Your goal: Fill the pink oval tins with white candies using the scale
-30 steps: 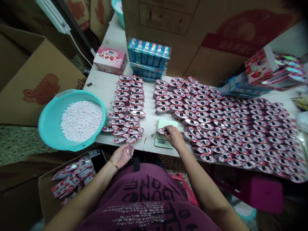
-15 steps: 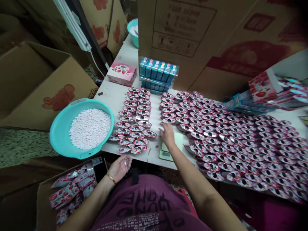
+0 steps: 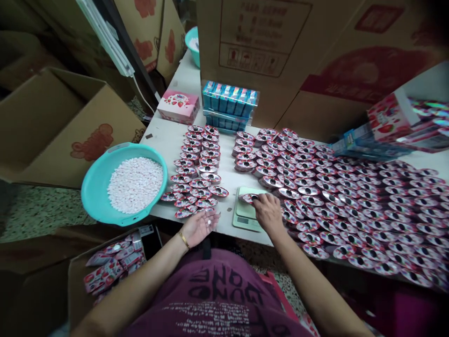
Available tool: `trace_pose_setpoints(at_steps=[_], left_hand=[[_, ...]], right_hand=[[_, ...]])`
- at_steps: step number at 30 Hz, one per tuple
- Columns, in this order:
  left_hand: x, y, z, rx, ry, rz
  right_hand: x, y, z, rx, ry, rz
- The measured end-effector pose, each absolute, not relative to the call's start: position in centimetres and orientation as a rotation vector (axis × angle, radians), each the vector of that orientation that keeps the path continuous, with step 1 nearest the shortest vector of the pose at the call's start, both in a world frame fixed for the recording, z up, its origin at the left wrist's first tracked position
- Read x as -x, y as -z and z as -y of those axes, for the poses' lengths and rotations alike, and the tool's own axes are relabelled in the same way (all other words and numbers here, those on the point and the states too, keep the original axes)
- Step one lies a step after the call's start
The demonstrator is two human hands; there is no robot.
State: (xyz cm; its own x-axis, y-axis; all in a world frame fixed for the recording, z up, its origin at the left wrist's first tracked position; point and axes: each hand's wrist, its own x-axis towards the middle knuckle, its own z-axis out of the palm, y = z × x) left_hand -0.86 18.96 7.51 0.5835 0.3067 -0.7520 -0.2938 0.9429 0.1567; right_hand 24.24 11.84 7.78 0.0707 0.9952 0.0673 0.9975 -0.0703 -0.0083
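My left hand (image 3: pixel 201 228) is held palm up at the table's front edge, fingers loosely extended, cupping a couple of small white candies (image 3: pixel 209 222). On the pale green kitchen scale (image 3: pixel 247 223) stands an oval-topped foil pouch (image 3: pixel 247 198), printed red and white. My right hand (image 3: pixel 269 211) has its fingers closed at the right end of that pouch; the fingertips are partly hidden. Behind and right of it are many standing pouches (image 3: pixel 308 191) with dark openings on top. A smaller group of pouches (image 3: pixel 200 183) stands left of the scale.
A turquoise basin (image 3: pixel 86 196) of white candies sits at the left. Below it, a carton holds filled packets (image 3: pixel 105 276). A pink box (image 3: pixel 178 106) and blue packs (image 3: pixel 229 105) stand at the back, before a large cardboard carton (image 3: pixel 259 56). An open carton (image 3: pixel 94 107) is far left.
My right hand has moved right and down from the near end of a pouch row to the scale, where a pouch now stands. My left hand has shifted right and slightly up.
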Motion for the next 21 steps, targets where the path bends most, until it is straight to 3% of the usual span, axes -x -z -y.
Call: trace_pose_setpoints(at_steps=[6, 11, 21], left_hand=[[-1.7, -7.7, -18.6, -0.076, -0.250, -0.857], [-1.7, -8.1, -17.6, -0.086, -0.232, -0.893], [1.5, -10.9, -17.4, -0.281, -0.221, -0.925]], right_hand=[[-19.8, -6.7, -9.4, 2.138, -0.062, 1.991], [-13.9, -6.7, -10.1, 1.827, -0.390, 2.225], [-11.9, -8.0, -10.8, 1.496, -0.663, 2.084]])
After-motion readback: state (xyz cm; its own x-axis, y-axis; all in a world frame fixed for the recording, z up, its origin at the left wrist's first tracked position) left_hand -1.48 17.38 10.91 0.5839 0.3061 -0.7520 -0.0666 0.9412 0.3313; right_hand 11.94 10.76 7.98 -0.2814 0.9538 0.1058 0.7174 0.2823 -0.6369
